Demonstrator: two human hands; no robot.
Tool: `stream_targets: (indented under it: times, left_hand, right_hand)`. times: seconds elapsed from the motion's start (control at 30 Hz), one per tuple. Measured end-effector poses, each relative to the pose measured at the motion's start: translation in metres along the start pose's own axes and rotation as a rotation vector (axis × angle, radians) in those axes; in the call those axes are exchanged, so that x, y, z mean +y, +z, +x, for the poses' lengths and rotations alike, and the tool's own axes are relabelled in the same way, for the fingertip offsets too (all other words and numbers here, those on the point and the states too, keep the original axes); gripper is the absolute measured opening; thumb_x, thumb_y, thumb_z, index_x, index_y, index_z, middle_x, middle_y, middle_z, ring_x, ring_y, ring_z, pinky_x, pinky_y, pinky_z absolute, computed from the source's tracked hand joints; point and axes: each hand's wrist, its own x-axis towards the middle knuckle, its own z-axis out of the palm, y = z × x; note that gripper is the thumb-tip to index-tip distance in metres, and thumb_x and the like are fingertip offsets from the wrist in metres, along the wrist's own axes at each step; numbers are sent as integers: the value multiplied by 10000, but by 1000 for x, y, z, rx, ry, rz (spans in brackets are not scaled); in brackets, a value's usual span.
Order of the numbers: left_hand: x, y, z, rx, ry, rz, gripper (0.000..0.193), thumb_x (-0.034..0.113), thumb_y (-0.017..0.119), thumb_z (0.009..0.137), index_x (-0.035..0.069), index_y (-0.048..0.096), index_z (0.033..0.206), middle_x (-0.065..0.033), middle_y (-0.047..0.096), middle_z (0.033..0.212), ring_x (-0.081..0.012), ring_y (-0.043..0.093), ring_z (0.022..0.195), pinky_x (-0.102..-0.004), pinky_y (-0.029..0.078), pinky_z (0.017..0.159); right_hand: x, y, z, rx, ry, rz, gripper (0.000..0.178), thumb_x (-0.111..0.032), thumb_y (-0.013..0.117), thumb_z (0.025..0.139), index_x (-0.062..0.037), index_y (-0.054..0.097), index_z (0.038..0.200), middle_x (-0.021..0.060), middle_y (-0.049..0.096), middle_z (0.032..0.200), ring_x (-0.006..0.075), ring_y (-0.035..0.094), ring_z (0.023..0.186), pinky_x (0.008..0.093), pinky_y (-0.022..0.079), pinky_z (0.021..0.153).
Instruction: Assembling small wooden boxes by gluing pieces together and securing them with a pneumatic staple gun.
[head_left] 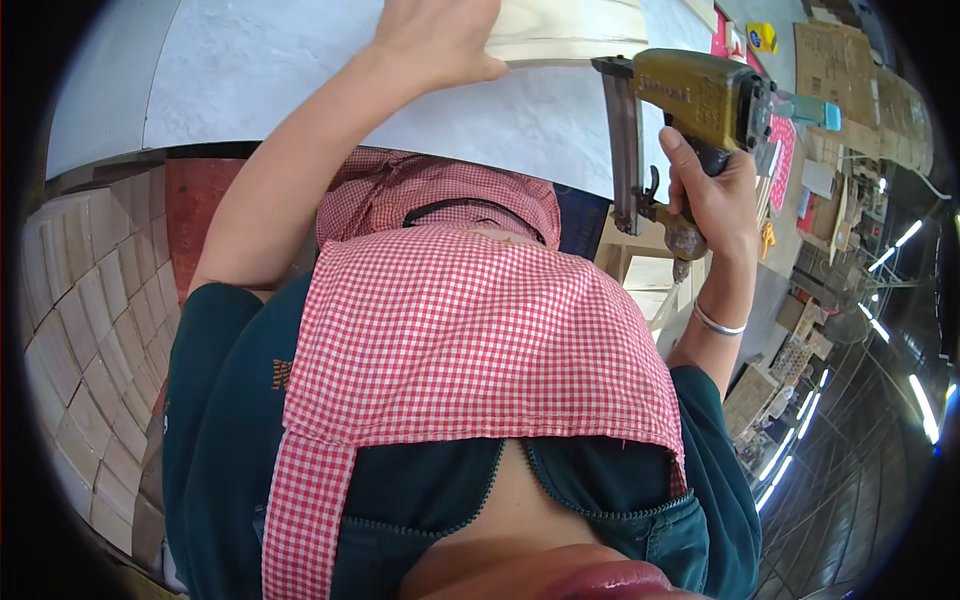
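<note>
In my right hand point(715, 190) I grip a pneumatic nail gun point(695, 95), brass-coloured and worn, with a long dark magazine. My fingers wrap its handle and the thumb points up along it. The gun's nose is close to the right end of a pale wooden board point(570, 30); whether they touch I cannot tell. My left hand point(437, 40) is at the board's left end, its thumb stretched out by the near edge. The other fingers run out of the picture at the top. Under the board is a white marbled tabletop point(270, 90).
Stacked pale wooden pieces point(95, 320) rise at the left, next to a red panel point(205, 215). Below the table's right side is a light wooden piece point(645, 265). Cardboard boxes point(835, 75) and a yellow container point(762, 38) stand at the far right. My checked apron point(480, 340) hangs near the table edge.
</note>
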Motion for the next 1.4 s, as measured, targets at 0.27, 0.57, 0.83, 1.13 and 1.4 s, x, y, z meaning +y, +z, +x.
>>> stream_targets:
  times: [0.27,0.57,0.83,1.13,1.4]
  left_hand:
    - [19,4,7,-18,-1,-48,730,447,778,700,-46,586,1203,-188,631,1060,-322,595,963,-421,428,898]
    - [22,-3,3,-72,-24,-167,863,478,796,687,-60,505,1296,-220,549,1189,-346,513,1100,-441,370,989]
    - [15,-2,-3,-124,-49,-369,1085,532,843,659,-76,378,1428,-272,420,1392,-388,386,1308,-478,286,1119]
    - [-46,8,-31,-165,-125,-561,1316,586,891,631,-92,250,1559,-324,292,1595,-429,258,1516,-515,202,1249]
    - [-44,39,-8,-192,-212,-619,1274,596,864,680,-70,240,1569,-307,325,1582,-412,302,1497,-501,237,1230]
  right_hand:
    - [4,0,6,-39,8,-4,297,-275,793,917,5,700,881,5,564,522,94,491,384,231,380,385]
    - [4,1,11,-57,5,2,300,-277,798,914,6,702,891,7,565,516,94,490,378,229,374,374]
    - [-10,-2,15,-95,15,-154,308,-279,797,917,14,701,902,9,570,517,92,487,374,221,371,366]
    - [-22,8,3,-1,-29,-53,282,-245,808,907,15,702,923,10,582,538,93,490,380,220,376,366]
    - [-35,9,3,-166,-38,64,246,-199,805,914,4,679,973,27,598,618,101,508,431,227,410,396]
